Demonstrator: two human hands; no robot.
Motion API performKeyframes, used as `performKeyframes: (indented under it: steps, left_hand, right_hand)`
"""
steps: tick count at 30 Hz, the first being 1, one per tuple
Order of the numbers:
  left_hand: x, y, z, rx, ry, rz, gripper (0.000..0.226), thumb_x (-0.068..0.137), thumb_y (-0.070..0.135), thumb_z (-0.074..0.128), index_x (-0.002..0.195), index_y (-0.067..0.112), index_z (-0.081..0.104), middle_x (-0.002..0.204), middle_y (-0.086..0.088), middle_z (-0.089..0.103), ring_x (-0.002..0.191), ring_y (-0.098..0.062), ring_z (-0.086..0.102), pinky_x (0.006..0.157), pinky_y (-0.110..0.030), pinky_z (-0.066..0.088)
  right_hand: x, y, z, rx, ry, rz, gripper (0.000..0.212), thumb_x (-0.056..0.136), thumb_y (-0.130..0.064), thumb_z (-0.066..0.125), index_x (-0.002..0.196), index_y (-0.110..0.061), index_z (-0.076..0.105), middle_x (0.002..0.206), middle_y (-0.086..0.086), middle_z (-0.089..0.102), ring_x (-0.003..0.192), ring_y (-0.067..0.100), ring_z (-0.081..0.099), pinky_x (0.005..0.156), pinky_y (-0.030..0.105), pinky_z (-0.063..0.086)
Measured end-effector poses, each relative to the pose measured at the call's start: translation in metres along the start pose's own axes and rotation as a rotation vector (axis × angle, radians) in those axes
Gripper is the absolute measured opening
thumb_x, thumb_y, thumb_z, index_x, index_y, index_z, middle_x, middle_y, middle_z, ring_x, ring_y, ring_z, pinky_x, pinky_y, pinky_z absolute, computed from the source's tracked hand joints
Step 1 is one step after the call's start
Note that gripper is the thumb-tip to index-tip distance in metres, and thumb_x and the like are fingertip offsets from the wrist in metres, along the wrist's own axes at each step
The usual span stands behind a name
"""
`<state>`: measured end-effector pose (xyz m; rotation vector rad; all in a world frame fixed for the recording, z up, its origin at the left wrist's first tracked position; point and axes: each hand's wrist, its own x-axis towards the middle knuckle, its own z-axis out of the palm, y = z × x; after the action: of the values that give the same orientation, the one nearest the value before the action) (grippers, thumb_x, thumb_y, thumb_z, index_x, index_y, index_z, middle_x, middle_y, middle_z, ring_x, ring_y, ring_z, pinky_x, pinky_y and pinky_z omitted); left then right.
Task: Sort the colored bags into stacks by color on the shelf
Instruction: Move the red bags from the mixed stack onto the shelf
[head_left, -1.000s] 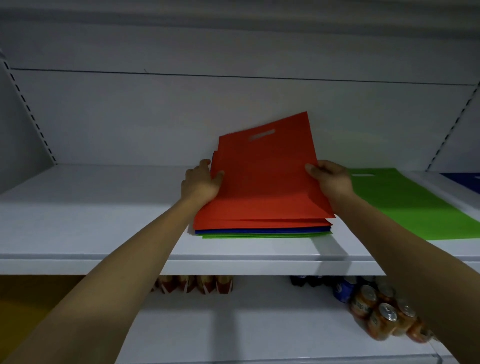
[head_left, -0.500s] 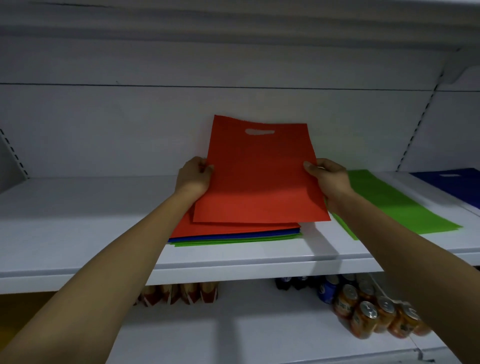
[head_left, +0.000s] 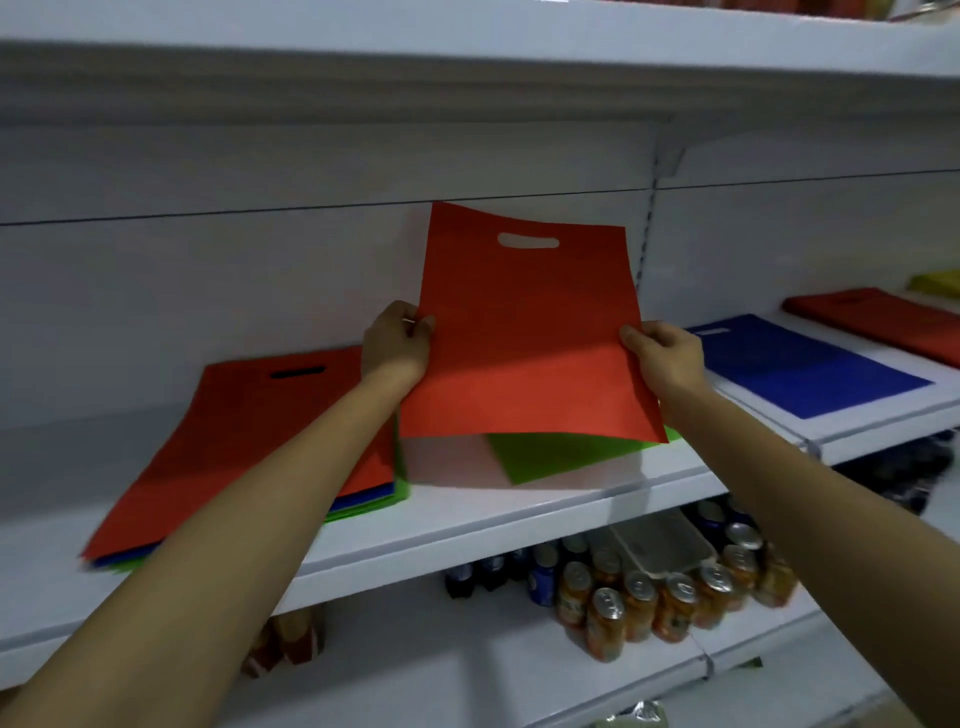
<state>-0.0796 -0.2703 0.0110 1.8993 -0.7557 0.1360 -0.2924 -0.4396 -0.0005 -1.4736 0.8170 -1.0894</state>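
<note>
A flat red fabric bag with a cut-out handle slot (head_left: 524, 338) hangs upright in the air just above a flat green bag (head_left: 561, 454) that lies on the white shelf (head_left: 467, 519). The slot is uppermost and the lower edge covers the green bag's far part. The left hand (head_left: 397, 340) pinches the red bag's left edge and the right hand (head_left: 662, 353) its right edge. On each, the fingers (head_left: 654, 332) are curled at the edge with the thumb on the near face. Left of the green bag lies a mixed pile (head_left: 249, 441), red on top with blue and green edges beneath. Right of the green bag lies a blue bag (head_left: 810, 369), and beyond that a red stack (head_left: 883, 322). Below the green bag, drink cans (head_left: 649, 597) stand on the lower shelf.
</note>
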Motion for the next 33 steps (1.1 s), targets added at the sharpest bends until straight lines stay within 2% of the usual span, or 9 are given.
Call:
performKeyframes:
  steps: [5,9,15,18,21,24,27,30,33]
  left_hand:
    - [-0.017,0.064,0.093,-0.054,-0.095,0.043,0.018,0.096,0.025,0.054,0.104,0.010,0.059,0.101,-0.006,0.064,0.085,-0.021,0.056,0.070,-0.026,0.039]
    - [-0.038,0.116,0.170,-0.110,-0.154,0.072,0.018,0.096,0.025,0.054,0.105,0.011,0.059,0.097,-0.002,0.061,0.085,-0.019,0.055,0.071,-0.024,0.038]
    - [-0.071,0.189,0.283,-0.214,-0.280,0.127,0.016,0.095,0.025,0.055,0.101,0.012,0.060,0.098,-0.006,0.066,0.090,-0.023,0.061,0.078,-0.029,0.045]
    - [-0.091,0.225,0.333,-0.261,-0.337,0.161,0.012,0.095,0.025,0.056,0.097,0.014,0.059,0.092,-0.004,0.066,0.086,-0.022,0.061,0.072,-0.028,0.043]
    - [-0.109,0.254,0.374,-0.280,-0.412,0.172,0.013,0.095,0.027,0.055,0.092,0.014,0.057,0.085,-0.002,0.065,0.080,-0.021,0.060,0.072,-0.034,0.047]
    - [-0.117,0.275,0.409,-0.290,-0.482,0.175,0.015,0.097,0.029,0.053,0.094,0.015,0.057,0.085,0.000,0.063,0.076,-0.017,0.058,0.069,-0.032,0.047]
    - [-0.114,0.291,0.438,-0.318,-0.507,0.176,0.016,0.096,0.030,0.053,0.097,0.015,0.058,0.092,-0.001,0.064,0.080,-0.016,0.059,0.070,-0.030,0.046]
    - [-0.109,0.308,0.473,-0.336,-0.532,0.170,0.014,0.097,0.028,0.052,0.093,0.015,0.056,0.083,0.001,0.061,0.073,-0.014,0.056,0.062,-0.027,0.042]
    - [-0.100,0.324,0.511,-0.351,-0.530,0.159,0.014,0.097,0.028,0.051,0.093,0.015,0.056,0.078,0.005,0.058,0.073,-0.013,0.055,0.059,-0.027,0.040]
  right_hand:
    - [0.033,0.010,-0.107,-0.081,0.125,-0.009,0.017,0.089,-0.024,0.066,0.089,-0.007,0.066,0.079,0.004,0.065,0.070,0.017,0.059,0.072,0.034,0.052]
    - [0.052,0.021,-0.196,-0.105,0.234,0.004,0.021,0.086,-0.029,0.070,0.073,-0.016,0.061,0.077,0.005,0.065,0.070,0.019,0.061,0.069,0.032,0.052]
    - [0.069,0.027,-0.323,-0.150,0.391,0.014,0.023,0.086,-0.027,0.071,0.070,-0.018,0.057,0.076,0.004,0.062,0.072,0.020,0.058,0.070,0.031,0.048]
    - [0.078,0.030,-0.384,-0.181,0.456,0.033,0.021,0.084,-0.028,0.072,0.073,-0.016,0.059,0.075,0.006,0.064,0.070,0.020,0.059,0.070,0.034,0.051]
    - [0.083,0.031,-0.431,-0.196,0.499,0.053,0.021,0.086,-0.028,0.070,0.073,-0.017,0.058,0.077,0.004,0.063,0.069,0.018,0.060,0.068,0.031,0.051]
    - [0.090,0.036,-0.465,-0.204,0.531,0.053,0.021,0.089,-0.026,0.067,0.073,-0.018,0.057,0.076,0.000,0.062,0.069,0.016,0.058,0.066,0.028,0.047]
    - [0.099,0.043,-0.485,-0.192,0.538,0.074,0.016,0.094,-0.025,0.061,0.080,-0.015,0.060,0.079,0.002,0.063,0.071,0.018,0.058,0.067,0.029,0.047]
    - [0.115,0.052,-0.506,-0.163,0.540,0.120,0.015,0.097,-0.024,0.056,0.102,-0.012,0.064,0.092,0.007,0.065,0.076,0.019,0.060,0.073,0.032,0.048]
    - [0.138,0.059,-0.527,-0.160,0.537,0.151,0.019,0.096,-0.025,0.058,0.108,-0.011,0.064,0.093,0.005,0.066,0.076,0.015,0.060,0.067,0.028,0.047]
